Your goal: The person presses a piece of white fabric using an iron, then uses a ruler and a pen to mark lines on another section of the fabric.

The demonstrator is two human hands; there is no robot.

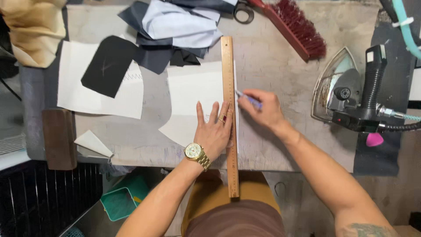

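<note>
A wooden ruler [230,118] is pinned flat on white fabric [193,101] by the spread left hand [215,129], while a pen [248,99] is gripped in the closed right hand [262,109].

- Scissors [244,9]: only the handle loops show; blades cut off by top edge.
- Pen [248,99]: barrel mostly hidden inside right hand [263,109]; tip against wooden ruler [230,114], too small to resolve.
- White fabric piece [193,103]: lower right part covered by left hand [215,129].
- Teal hose [405,24]: runs out at right edge.
</note>
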